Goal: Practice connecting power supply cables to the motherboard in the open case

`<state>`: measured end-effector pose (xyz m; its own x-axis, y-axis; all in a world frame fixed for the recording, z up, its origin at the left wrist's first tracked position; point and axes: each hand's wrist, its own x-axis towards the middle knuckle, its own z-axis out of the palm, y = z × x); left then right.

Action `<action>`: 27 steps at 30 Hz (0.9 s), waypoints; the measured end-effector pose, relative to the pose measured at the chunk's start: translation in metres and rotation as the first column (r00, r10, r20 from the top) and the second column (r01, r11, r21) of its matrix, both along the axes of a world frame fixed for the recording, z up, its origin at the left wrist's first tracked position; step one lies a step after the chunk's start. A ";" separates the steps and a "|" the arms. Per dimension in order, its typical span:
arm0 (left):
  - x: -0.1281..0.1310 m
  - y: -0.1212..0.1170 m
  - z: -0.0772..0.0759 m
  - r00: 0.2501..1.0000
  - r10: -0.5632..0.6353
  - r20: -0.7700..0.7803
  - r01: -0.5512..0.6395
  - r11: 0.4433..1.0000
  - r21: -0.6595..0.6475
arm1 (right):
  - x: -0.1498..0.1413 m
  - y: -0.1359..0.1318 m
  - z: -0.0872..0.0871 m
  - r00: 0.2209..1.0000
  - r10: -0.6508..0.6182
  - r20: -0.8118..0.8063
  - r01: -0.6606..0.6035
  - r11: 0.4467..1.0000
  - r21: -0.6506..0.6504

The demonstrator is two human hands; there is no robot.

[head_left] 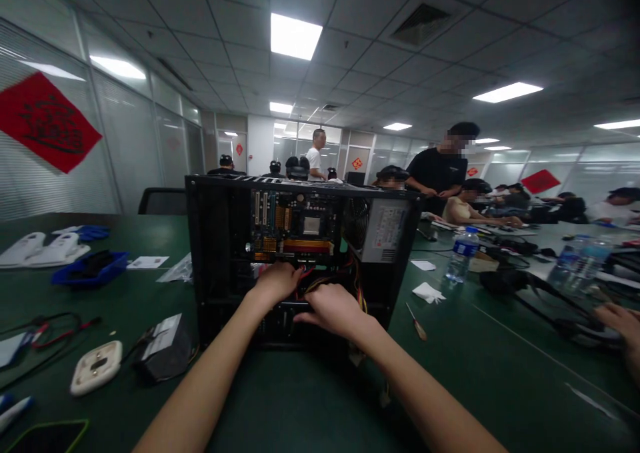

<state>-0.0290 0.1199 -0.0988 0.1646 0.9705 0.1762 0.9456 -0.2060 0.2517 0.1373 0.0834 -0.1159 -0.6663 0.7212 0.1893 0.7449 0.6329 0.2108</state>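
Observation:
In front of me a black computer case (303,188) stands on the table with its side open. Inside are the motherboard (273,223) with a square metal processor (312,226), and a power supply (383,230) at upper right. My left hand (277,285) reaches in below the board, its fingers closed at thin red wires (307,271). Close by, my right hand (334,308) is curled at the case's lower frame, thumb pointing left, its fingertips partly hidden. Yellow and red power cables (359,283) hang beside it.
On the left are a blue tray (113,270), a dark boxy part (167,356) and a cream square piece (97,368). Right of the case lie a screwdriver (416,321), a crumpled tissue (429,293) and a water bottle (463,254). Another person's hand (617,320) is at far right.

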 end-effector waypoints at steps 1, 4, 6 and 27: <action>0.000 0.000 0.000 1.000 0.001 -0.002 -0.001 1.000 -0.003 | 0.000 0.002 -0.001 1.000 0.009 0.004 -0.009 1.000 -0.003; 0.002 0.000 0.001 1.000 -0.009 -0.021 0.009 1.000 0.007 | 0.002 0.009 0.001 0.997 0.077 0.021 -0.077 0.997 -0.023; 0.003 -0.001 0.002 0.999 -0.028 -0.032 0.029 1.000 0.010 | 0.004 0.013 0.005 0.991 0.128 0.039 -0.126 0.991 -0.041; 0.009 -0.005 0.002 0.996 0.073 -0.054 -0.072 0.997 0.024 | 0.016 0.020 0.011 0.911 0.223 -0.346 -0.333 0.893 -0.303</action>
